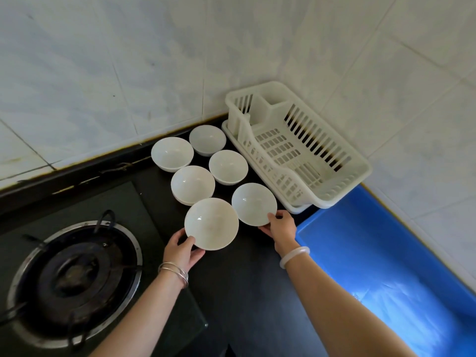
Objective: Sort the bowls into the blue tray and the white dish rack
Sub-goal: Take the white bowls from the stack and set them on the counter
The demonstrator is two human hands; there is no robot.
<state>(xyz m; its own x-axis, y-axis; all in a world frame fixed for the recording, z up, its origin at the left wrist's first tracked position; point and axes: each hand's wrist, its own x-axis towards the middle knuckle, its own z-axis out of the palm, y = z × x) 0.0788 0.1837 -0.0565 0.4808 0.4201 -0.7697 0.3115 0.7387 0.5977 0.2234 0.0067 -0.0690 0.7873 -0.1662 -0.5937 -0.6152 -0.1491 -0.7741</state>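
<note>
left hand (183,249) gripping bowl (211,224), mouth up

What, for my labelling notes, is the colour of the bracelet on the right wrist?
Milky white; the bracelet shows best in the head view.

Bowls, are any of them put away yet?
Not yet: the rack and tray hold no bowls. The left hand grips the near bowl, the right hand the next bowl. Four far bowls wait on the counter, so all six are left.
</note>
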